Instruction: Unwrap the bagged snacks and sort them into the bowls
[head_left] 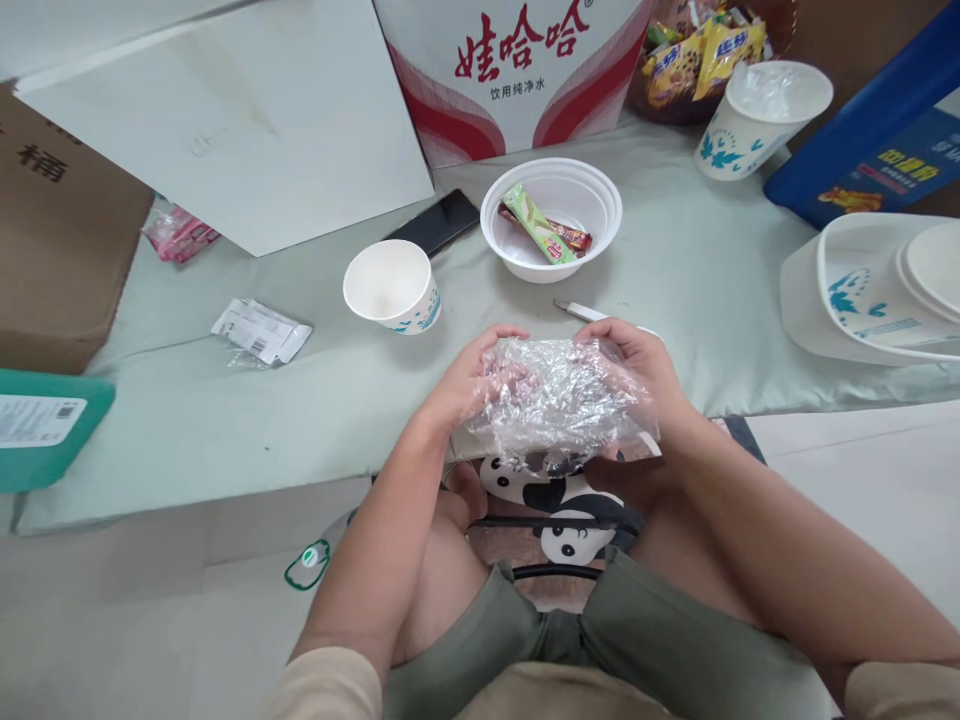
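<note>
While the crumpled clear plastic is gripped at opposite ends by the left hand and right hand, its long axis is set left to right evenly between them, over the near edge of the desk.

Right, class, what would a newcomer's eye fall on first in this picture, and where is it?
Probably the shiny, crumpled clear plastic, held between the left grip and the right grip at the table's near edge. Next, the white-and-red box with bold red lettering, at the top centre. Just in front of it, a white bowl holds a green packet and a red one.
</note>
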